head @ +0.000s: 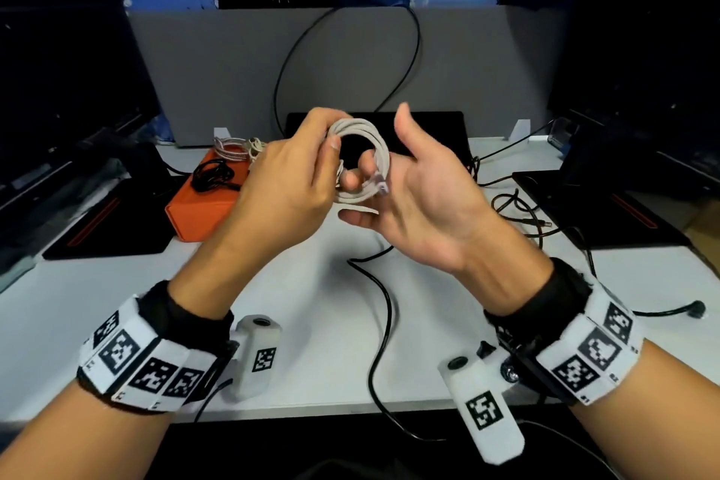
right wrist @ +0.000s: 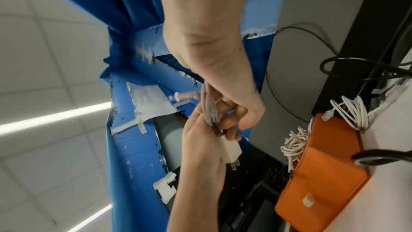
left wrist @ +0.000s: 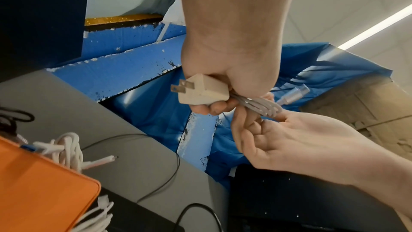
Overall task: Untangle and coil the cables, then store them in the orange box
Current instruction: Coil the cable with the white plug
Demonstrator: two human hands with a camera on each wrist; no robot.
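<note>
No readable brand or text anywhere, just black-and-white square marker codes on the wristbands [head: 152, 358]. Left hand [head: 288, 183] has its grip curled round the coiled white cable [head: 364, 164] and its white plug adapter [left wrist: 200, 91], held up over the surface. Right hand [head: 424, 199] is mostly spread, fingertips touching the coil's lower loops. The orange box [head: 202, 207] sits back left on the white surface [head: 311, 323] with cables piled on it. A loose black cable [head: 383, 308] snakes across. Grey divider panel [head: 233, 62], blue wall behind.
</note>
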